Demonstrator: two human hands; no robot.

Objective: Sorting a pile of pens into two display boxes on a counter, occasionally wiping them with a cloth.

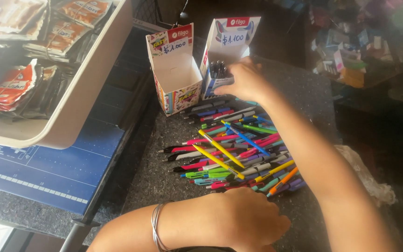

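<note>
A big heap of plastic pens in many colours [236, 149] lies on the dark speckled stone bench [164, 158]. There are pink, yellow, blue, green, orange and purple ones, all mixed up.

The right hand [243, 81] is up at the far end of the heap. It is curled at the front of a small blue and white card box [227, 49] that has dark pens standing inside. I cannot tell if the fingers grip a pen.

The left hand [248, 217] rests palm down at the near edge of the heap, fingers bent, touching the closest pens. Thin silver bangles [157, 226] sit on its wrist.

Just beside the blue box stands an open, empty card box with bright patterns [176, 77]. To the left is a pale plastic tray [78, 88] full of flat packets.
</note>
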